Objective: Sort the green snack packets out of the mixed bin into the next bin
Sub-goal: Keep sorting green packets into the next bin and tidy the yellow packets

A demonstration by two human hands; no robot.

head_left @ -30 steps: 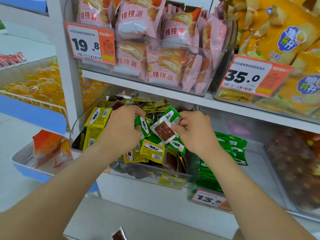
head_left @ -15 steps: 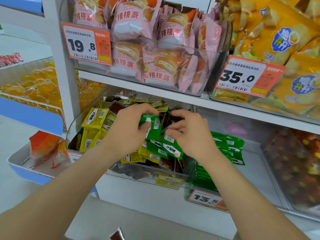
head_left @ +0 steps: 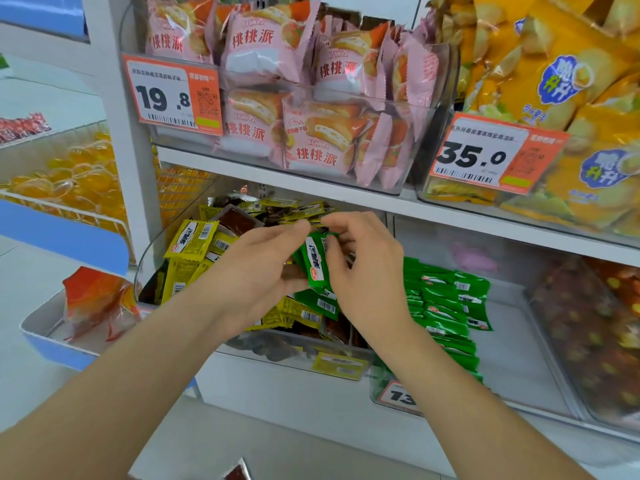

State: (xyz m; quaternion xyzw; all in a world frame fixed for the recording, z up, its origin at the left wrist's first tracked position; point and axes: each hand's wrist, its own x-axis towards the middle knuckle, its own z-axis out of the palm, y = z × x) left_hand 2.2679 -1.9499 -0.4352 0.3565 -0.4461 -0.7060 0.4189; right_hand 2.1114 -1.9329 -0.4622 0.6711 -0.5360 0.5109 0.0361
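Standing by the shelf, I saw both hands meet over the mixed bin (head_left: 149, 258), with a green snack packet (head_left: 316, 263) held upright between them, clear of the heap below. The right hand (head_left: 363, 275) had a narrow, closed grip on it, thumb pressed to the packet's right edge and fingers curled over the top. The left hand (head_left: 256, 268) lay with its fingers stretched out, their tips at the packet's upper end. Whether it truly gripped or only steadied the packet, I could not tell. More green seemed bunched behind the front packet, though how many were there was hidden. Under the hands, yellow packets (head_left: 192, 239) and brown packets (head_left: 239, 220) lay jumbled with a few green ones. The next bin (head_left: 519, 344), just to the right, already held a sloping pile of green packets (head_left: 446, 306). To my eye, such a packet was light, thin and floppy, its film slick enough to slide off a loose pinch. I judged it best taken by a crimped end seal or flat across its middle, and a bundle would need squeezing from both faces so none slipped out on the way across.
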